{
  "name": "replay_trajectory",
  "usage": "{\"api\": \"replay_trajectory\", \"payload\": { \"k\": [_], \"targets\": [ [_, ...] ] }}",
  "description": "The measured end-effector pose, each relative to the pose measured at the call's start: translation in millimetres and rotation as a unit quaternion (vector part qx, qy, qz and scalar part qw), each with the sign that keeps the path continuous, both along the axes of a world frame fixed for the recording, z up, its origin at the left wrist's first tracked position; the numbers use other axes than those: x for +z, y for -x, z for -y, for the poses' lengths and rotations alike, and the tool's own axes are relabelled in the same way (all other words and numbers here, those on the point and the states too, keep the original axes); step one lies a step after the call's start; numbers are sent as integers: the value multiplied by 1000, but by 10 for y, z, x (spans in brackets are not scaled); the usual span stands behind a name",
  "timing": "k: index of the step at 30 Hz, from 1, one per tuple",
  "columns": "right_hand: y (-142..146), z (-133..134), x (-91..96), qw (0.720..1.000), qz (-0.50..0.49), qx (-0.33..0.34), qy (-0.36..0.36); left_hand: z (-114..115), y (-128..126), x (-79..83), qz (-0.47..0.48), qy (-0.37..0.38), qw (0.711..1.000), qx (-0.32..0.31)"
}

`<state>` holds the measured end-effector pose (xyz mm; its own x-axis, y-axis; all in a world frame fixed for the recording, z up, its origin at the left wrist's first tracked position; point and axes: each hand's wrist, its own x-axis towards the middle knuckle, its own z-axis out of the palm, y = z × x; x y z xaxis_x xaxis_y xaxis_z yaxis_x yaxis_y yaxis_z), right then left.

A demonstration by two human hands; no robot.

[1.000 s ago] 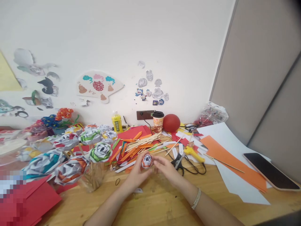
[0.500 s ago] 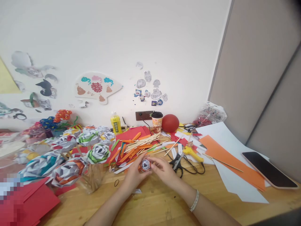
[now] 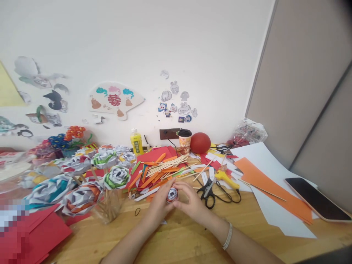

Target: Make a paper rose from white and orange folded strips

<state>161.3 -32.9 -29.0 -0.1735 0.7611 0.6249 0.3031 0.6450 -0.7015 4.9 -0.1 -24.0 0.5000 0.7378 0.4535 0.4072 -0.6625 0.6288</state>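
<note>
Between my hands, above the wooden table, is a small round paper flower [image 3: 172,194] with white and orange folds and a dark centre. My left hand [image 3: 160,201] is closed round its left side. From the right, my right hand [image 3: 191,202] grips it, with the thumb at its lower edge and the fingers curved over its upper edge. To the right lie black-handled scissors [image 3: 208,190] and a yellow glue gun [image 3: 227,179]. Larger finished-looking paper flowers [image 3: 117,177] stand to the left.
Wooden sticks [image 3: 167,165] and orange strips are heaped behind my hands. A stick-filled plastic cup [image 3: 107,209] stands left. Farther back are a yellow bottle [image 3: 136,143], a lidded paper cup [image 3: 185,143] and a red balloon [image 3: 200,143]. A phone [image 3: 316,198] lies on the right beside orange paper [image 3: 275,189].
My right hand's fingers have shifted from the flower's right side to round its upper and lower edges. The flower has tilted slightly in my hands. The whole view has shifted a little.
</note>
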Motion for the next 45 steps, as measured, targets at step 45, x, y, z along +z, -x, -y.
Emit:
{"api": "replay_trajectory", "payload": {
  "k": [45],
  "targets": [
    [52,-93,-271,958,-101,141,227,18,2,60,-46,-55,987,141]
  ]
}}
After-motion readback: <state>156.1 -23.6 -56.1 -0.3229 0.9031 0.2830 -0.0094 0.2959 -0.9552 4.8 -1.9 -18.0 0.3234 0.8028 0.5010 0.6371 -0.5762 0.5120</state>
